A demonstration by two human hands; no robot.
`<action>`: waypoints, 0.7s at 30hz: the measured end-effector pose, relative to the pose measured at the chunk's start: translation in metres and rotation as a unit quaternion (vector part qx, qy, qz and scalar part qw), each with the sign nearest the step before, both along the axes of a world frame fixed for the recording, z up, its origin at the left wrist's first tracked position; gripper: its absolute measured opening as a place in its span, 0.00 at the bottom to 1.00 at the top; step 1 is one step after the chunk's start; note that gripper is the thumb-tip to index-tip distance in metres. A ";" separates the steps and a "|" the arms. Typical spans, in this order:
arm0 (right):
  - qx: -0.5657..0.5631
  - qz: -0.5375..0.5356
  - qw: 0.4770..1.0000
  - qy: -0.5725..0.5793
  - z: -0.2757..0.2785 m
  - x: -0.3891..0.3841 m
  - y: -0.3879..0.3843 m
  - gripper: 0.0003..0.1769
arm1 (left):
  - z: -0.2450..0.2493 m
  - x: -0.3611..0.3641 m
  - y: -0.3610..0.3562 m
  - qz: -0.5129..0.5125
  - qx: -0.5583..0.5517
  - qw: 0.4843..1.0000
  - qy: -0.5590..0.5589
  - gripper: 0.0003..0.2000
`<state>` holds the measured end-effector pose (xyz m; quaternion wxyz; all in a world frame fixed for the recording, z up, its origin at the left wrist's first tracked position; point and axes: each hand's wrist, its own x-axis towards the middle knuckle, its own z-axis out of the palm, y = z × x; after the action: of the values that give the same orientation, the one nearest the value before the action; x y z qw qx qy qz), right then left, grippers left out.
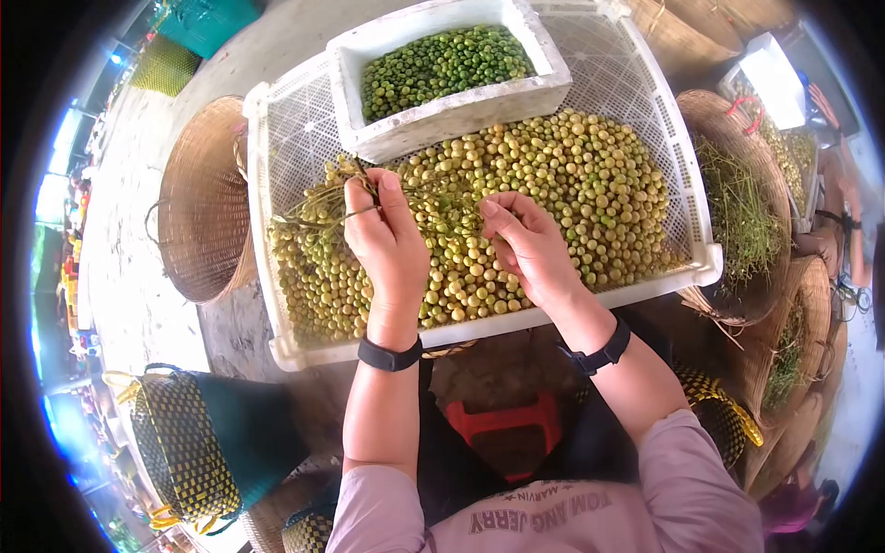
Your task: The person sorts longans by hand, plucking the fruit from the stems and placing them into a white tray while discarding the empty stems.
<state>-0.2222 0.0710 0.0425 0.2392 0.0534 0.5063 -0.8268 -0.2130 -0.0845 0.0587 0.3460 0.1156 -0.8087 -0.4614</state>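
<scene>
Over a white plastic tray point(690, 184) of loose yellow-green fruits point(590, 175), my left hand point(389, 230) is closed on a bunch of thin stems point(318, 217) that spread to its left. My right hand point(530, 241) is beside it, thumb and index finger pinched together at the right end of the stems; what lies between the fingertips is too small to make out. A white foam box point(461, 106) holding small dark green fruits point(447, 69) rests across the tray's far part.
A woven basket point(205, 198) stands left of the tray. At the right, another basket point(756, 152) holds green stems point(737, 207). A checkered bag point(184, 447) is at the lower left, a red stool point(502, 419) below the tray. Another person's arm point(855, 221) shows far right.
</scene>
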 end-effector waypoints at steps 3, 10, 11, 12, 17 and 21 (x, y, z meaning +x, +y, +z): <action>0.013 0.013 1.000 0.013 -0.002 0.001 0.000 0.12 | 0.002 0.001 0.001 -0.010 0.011 0.999 -0.030 0.09; -0.012 0.085 0.994 0.061 -0.008 0.002 0.007 0.16 | -0.007 -0.010 -0.009 0.018 0.032 0.999 0.003 0.09; -0.012 0.086 0.994 0.061 -0.006 0.001 0.007 0.16 | -0.010 -0.012 -0.011 0.016 0.067 0.998 0.008 0.09; -0.050 0.100 0.992 0.053 -0.005 0.001 0.008 0.15 | -0.012 -0.013 -0.014 0.015 0.101 0.995 0.012 0.10; -0.146 0.088 0.985 -0.019 0.004 -0.007 0.016 0.12 | -0.011 -0.009 -0.017 0.003 0.084 0.996 -0.023 0.10; -0.068 0.047 0.997 -0.006 -0.007 -0.009 0.013 0.07 | -0.009 -0.007 -0.009 -0.018 0.070 0.995 -0.067 0.10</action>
<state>-0.2311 0.0837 0.0355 0.2844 0.0180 0.4493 -0.8467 -0.2201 -0.0935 0.0501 0.2736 0.1553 -0.7977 -0.5145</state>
